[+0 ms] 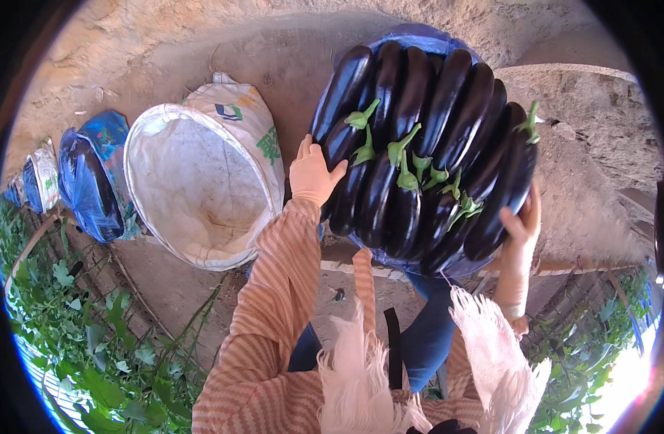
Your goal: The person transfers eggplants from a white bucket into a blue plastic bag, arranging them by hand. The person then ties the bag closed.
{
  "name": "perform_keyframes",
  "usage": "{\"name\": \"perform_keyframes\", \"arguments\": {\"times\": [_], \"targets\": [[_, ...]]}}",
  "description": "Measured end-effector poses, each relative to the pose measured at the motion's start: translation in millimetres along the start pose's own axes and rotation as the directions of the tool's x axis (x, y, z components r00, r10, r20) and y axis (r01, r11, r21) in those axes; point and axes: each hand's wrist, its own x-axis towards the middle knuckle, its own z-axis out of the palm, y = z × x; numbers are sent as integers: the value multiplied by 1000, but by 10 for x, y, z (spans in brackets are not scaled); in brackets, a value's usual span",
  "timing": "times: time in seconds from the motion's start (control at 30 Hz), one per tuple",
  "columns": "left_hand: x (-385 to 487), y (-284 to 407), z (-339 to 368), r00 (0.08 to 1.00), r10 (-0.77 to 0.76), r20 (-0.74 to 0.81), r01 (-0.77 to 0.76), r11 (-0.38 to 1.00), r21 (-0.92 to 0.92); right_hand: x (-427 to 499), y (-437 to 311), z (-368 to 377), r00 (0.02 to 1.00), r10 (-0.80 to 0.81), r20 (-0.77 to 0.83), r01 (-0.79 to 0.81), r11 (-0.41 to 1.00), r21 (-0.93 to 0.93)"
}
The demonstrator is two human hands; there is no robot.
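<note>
In front of me, long dark purple eggplants (435, 103) are packed in two overlapping rows, heaped above a container lined with blue plastic (451, 39). Their green stems (405, 173) meet mostly along the middle. My left hand (313, 172) lies against the left side of the heap, thumb spread out over an eggplant. At the right side, my right hand (519, 230) cups the outermost eggplant (508, 190), its thumb on the near face and its fingers around the outer side. The container's body is mostly hidden under the eggplants.
Left of the heap stands a wide-mouthed white woven sack (202, 179) with its rim held round. Beyond it are a blue plastic-covered bundle of eggplants (90, 184) and smaller bundles (42, 176). An earthen wall (147, 49) runs behind; leafy plants (109, 347) grow at lower left.
</note>
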Motion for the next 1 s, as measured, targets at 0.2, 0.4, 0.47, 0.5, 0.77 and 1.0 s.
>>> {"name": "perform_keyframes", "arguments": {"times": [0.2,0.4,0.47,0.5,0.77,1.0], "targets": [[28,-112,87,989,-130,74,144,961,-237,-214,-447,262,767,-106,633,521,678,-518],[-23,-1,67,963,-269,17,262,921,-290,579,-538,1326,90,-73,993,996,36,-88],[-38,-5,51,967,-256,0,245,924,-295,726,-246,1675,111,-144,983,993,-9,-114],[-49,-12,50,969,-248,5,236,915,-327,709,-74,1821,216,-70,974,969,135,-205],[52,-175,167,988,-139,69,154,836,-526,239,561,2406,926,-273,261,378,678,-630],[-14,-130,427,988,-149,-42,107,852,-512,67,737,2646,976,-214,30,141,524,-840]]}}
